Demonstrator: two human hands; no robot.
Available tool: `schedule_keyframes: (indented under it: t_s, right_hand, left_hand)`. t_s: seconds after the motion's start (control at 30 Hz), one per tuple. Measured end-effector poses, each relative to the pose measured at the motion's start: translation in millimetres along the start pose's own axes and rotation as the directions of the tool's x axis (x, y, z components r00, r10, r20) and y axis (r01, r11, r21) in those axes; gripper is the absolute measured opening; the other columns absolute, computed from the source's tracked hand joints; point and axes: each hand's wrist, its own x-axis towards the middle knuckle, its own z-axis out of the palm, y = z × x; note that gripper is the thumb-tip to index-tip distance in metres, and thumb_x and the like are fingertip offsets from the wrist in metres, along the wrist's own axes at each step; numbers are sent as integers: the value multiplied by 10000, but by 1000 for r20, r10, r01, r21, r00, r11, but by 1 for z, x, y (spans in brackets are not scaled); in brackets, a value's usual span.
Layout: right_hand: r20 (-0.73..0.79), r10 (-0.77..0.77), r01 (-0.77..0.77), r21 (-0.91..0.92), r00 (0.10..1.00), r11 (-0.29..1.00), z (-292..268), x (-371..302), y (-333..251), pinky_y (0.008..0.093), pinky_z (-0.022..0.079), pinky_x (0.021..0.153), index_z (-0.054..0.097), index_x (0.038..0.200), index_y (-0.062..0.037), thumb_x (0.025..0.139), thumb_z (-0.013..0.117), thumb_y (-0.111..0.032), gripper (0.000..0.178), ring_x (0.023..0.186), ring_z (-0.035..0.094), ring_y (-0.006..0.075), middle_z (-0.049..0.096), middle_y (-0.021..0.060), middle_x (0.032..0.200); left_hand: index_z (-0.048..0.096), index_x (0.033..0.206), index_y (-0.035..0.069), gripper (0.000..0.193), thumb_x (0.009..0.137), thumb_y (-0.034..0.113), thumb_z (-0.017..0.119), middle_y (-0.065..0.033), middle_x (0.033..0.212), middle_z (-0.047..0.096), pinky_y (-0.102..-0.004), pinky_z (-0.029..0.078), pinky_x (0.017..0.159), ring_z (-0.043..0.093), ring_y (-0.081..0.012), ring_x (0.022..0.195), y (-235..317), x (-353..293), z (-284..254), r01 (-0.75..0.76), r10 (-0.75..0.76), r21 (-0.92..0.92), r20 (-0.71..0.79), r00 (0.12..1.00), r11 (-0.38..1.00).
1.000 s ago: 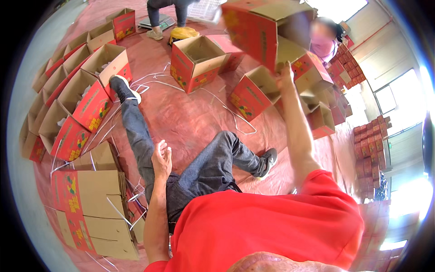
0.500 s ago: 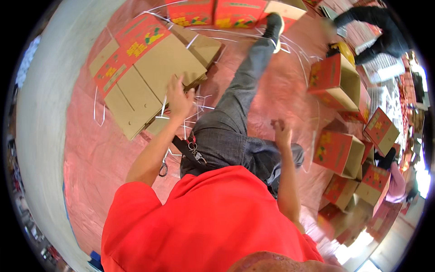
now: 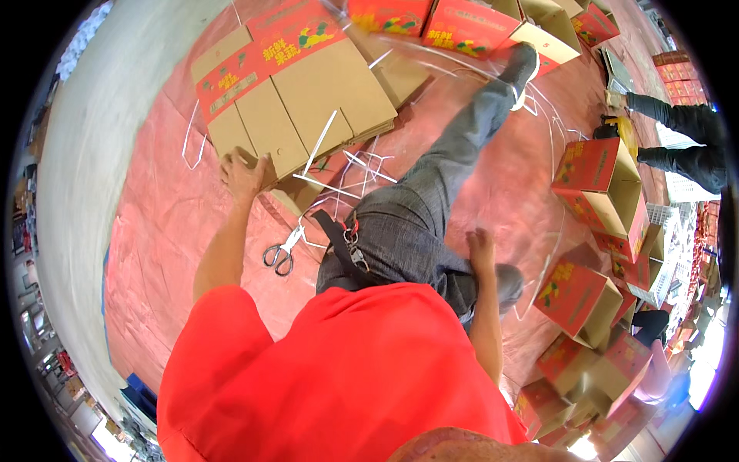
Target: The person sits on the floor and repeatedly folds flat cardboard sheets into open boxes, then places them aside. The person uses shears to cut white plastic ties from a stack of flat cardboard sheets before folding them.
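Note:
A stack of flattened red-and-brown cardboard cartons (image 3: pixel 308 92) lies on the red floor sheet, ahead and to the left. My left hand (image 3: pixel 242 173) is at its near corner, fingers spread and touching the cardboard. Loose white strapping bands (image 3: pixel 315 146) lie across the stack's right edge and in a tangle beside my leg. Between that tangle and my left forearm are scissors with black handles (image 3: pixel 283 250), lying on the sheet. My right hand (image 3: pixel 481 250) hangs beside my bent right leg, slightly blurred, its fingers loosely apart and nothing visible in them.
Opened red cartons (image 3: pixel 469 31) stand in a row at the front, near my outstretched foot. More open cartons (image 3: pixel 577 296) are piled along the right. Another person's dark-clothed legs (image 3: pixel 681 138) show at the far right. A pale concrete floor (image 3: pixel 115 154) borders the sheet on the left.
My left hand has moved from above the stack's right edge to its near left corner. The scissors now show fully. The view has shifted, and my right hand stays by my leg.

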Motion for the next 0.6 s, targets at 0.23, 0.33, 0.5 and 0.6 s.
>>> schedule_keyframes:
  t_s: [0.23,0.33,0.5,0.6]
  right_hand:
    - [-23,-27,28,69,999,997,10,9,23,345,601,882,633,1330,78,1043,628,-123,351,996,781,254,793,206,1110]
    - [-3,-13,13,28,1000,1000,12,14,27,347,600,868,645,1327,65,1034,647,-140,357,984,775,244,793,203,1111]
    - [-16,20,-19,37,1000,999,15,17,28,347,598,854,657,1320,58,1024,665,-157,367,982,761,230,791,193,1125]
    - [-40,3,1,106,999,994,17,21,47,342,595,863,659,1324,56,1024,665,-156,367,991,759,222,790,189,1135]
  left_hand:
    - [220,1733,184,1214,794,595,870,-279,1762,184,-679,229,1276,148,-575,1595,-55,-7,-31,-606,593,51,157,790,794]
    - [255,1717,144,1137,829,468,887,-252,1748,246,-643,291,1271,199,-541,1589,-54,-10,-28,-665,663,79,55,747,743]
    - [373,1657,115,957,869,362,857,-173,1698,365,-621,400,1187,333,-465,1527,-4,-64,-25,-604,592,145,119,797,784]
    - [430,1614,106,856,894,359,818,-133,1665,410,-607,465,1095,401,-417,1465,25,-81,-14,-620,614,208,101,783,756]
